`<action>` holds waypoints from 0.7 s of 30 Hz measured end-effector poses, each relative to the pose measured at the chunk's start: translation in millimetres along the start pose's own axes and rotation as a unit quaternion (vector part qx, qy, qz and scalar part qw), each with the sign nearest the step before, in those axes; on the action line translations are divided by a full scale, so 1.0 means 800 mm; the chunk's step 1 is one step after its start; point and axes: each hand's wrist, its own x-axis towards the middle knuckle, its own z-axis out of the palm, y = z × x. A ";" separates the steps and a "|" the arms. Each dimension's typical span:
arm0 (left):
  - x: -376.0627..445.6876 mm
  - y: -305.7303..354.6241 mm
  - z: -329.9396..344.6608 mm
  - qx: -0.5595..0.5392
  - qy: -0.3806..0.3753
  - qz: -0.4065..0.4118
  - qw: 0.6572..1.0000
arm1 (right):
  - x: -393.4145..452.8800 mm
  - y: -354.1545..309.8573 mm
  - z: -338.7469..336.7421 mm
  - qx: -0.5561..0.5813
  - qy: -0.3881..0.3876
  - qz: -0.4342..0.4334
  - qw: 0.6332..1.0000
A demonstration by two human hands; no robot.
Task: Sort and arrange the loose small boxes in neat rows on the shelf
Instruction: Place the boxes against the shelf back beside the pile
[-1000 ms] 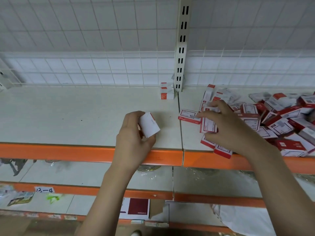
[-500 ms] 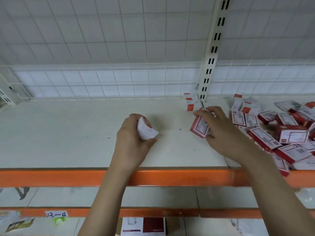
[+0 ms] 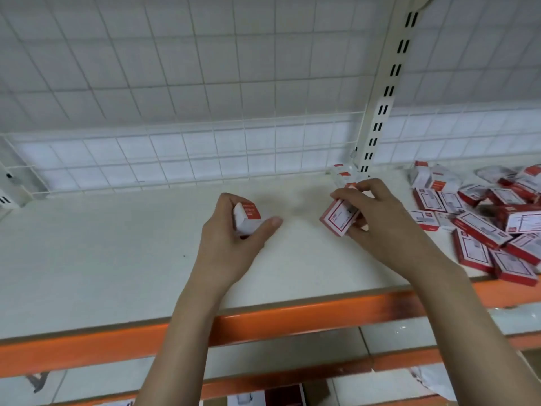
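Observation:
My left hand grips a small white box with a red end just above the white shelf board. To its right, my right hand holds a red-and-white small box tilted, fingers curled round it. A loose pile of the same small boxes lies scattered on the shelf at the right. Two or three boxes stand stacked at the back by the upright post, just beyond my right fingers.
A slotted cream upright post rises at the back, with a white wire grid along the shelf's rear. The shelf has an orange front rail. Lower shelves with more boxes show below.
The view has shifted left, and both hands sit further back over the shelf. My right hand lifted a box from the pile and carried it left toward the left hand, which still holds its box.

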 end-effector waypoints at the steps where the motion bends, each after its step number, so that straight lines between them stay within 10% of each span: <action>1: 0.000 0.002 0.003 -0.014 -0.004 -0.002 1.000 | 0.000 0.000 0.000 0.001 0.002 0.001 1.000; 21: 0.031 -0.002 0.042 -0.013 -0.096 0.051 0.994 | 0.027 0.040 -0.018 -0.012 -0.020 -0.006 1.000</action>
